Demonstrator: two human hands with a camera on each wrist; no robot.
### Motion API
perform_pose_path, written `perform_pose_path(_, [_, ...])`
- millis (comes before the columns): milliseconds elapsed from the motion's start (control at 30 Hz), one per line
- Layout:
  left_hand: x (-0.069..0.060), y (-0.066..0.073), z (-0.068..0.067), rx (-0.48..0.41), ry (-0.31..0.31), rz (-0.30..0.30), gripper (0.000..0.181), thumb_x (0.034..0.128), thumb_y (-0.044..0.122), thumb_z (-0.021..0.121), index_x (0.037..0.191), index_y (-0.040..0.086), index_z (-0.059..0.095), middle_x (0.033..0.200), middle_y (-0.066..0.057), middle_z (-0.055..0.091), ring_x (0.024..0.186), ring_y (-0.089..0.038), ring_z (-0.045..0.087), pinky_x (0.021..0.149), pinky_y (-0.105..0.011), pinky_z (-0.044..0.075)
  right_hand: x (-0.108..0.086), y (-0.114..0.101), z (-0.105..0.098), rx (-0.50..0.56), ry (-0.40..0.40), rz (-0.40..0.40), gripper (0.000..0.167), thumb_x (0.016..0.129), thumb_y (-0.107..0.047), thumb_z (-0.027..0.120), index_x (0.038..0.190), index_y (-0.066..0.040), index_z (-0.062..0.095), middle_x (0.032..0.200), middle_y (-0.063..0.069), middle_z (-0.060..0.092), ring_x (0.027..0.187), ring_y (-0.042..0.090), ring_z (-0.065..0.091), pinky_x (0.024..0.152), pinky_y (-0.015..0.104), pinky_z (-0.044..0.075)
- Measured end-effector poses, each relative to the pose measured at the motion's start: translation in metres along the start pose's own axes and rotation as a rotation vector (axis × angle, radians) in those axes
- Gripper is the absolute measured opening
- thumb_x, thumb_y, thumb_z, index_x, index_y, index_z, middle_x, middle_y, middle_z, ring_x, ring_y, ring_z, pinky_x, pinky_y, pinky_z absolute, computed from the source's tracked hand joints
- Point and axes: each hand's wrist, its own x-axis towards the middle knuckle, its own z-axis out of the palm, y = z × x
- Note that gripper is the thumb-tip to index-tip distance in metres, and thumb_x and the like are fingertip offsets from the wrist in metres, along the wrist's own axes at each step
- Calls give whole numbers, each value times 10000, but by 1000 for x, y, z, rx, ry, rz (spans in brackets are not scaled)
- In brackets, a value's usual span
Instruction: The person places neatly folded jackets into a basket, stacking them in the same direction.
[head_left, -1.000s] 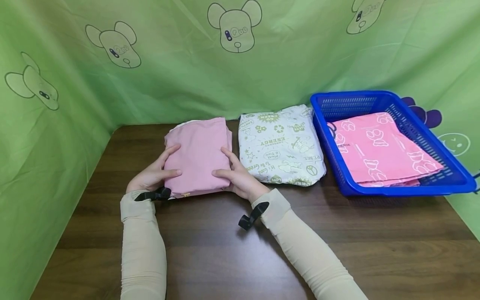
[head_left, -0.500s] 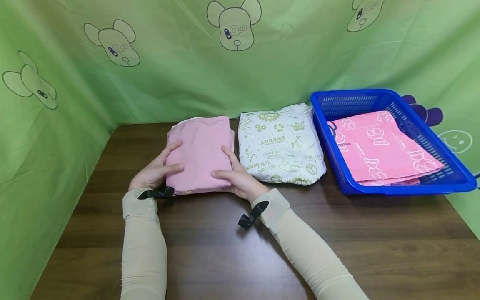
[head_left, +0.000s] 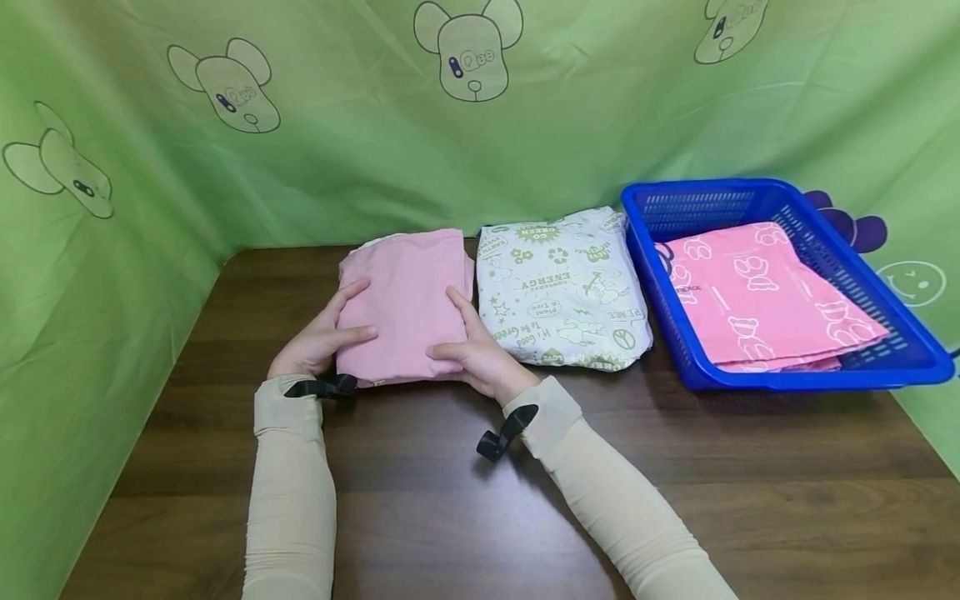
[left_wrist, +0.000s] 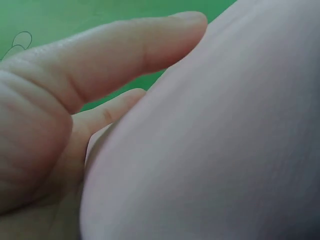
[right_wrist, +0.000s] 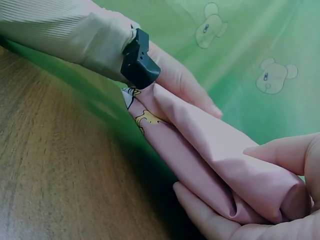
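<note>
A folded pink cloth (head_left: 401, 304) lies at the back left of the table, gripped from both sides. My left hand (head_left: 318, 335) holds its left edge, thumb and a finger on top; the left wrist view shows the thumb (left_wrist: 135, 52) against the cloth (left_wrist: 215, 135). On the right edge is my right hand (head_left: 480, 350), thumb on top. In the right wrist view, fingers of the right hand (right_wrist: 295, 200) wrap the cloth's folded layers (right_wrist: 220, 155), and a yellow print shows on its side. The undersides of both hands' grips are partly hidden.
A folded white cloth with green print (head_left: 562, 292) lies just right of the pink one. Beyond it stands a blue basket (head_left: 817, 382) holding a pink patterned cloth (head_left: 750, 292). A green curtain (head_left: 337, 150) hangs behind and left of the wooden table (head_left: 450, 500).
The pink cloth has shifted slightly right and back, closer to the white one. My left hand has moved right with it; my right hand has barely moved.
</note>
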Motion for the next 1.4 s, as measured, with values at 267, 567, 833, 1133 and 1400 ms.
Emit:
perform_pose_path(267, [-1,9,2,18,9,29,862,912,-111,601,1610,252,250,1565,-105,215,1139,-185,489,830,-252,536,-3,-8,0,-28,-19,-26,1061,877,172,575,1607,-447,116,1545,207,232,800,210,645,658,312,597])
perform_pose_path(567, [-5,25,8,59,19,90,901,885,-122,631,1613,265,266,1637,-23,138,1328,-202,329,960,-220,459,-11,-23,3,-33,-42,-89,1060,878,193,564,1606,-445,130,1521,215,289,938,239,617,673,312,597])
perform_pose_path(833, [-5,36,20,26,27,117,941,860,-144,637,1613,276,259,1602,-41,199,1328,-214,347,966,-243,472,-16,-33,3,-73,-25,-154,1084,843,224,567,1600,-446,176,1582,129,178,979,253,584,685,291,589])
perform_pose_path(1133, [-4,43,30,2,44,153,945,851,-162,632,1607,285,280,1590,-54,199,1321,-245,347,950,-263,485,-25,-48,1,-167,-14,-205,1077,839,200,572,1595,-459,179,1623,13,45,885,232,578,665,260,568])
perform_pose_path(1400, [-2,48,43,-25,48,220,966,830,-185,641,1601,284,296,1565,-75,261,1276,-249,419,940,-273,497,-32,-62,-7,-200,-36,-244,1077,832,191,583,1600,-449,183,1633,-24,20,915,237,576,657,260,570])
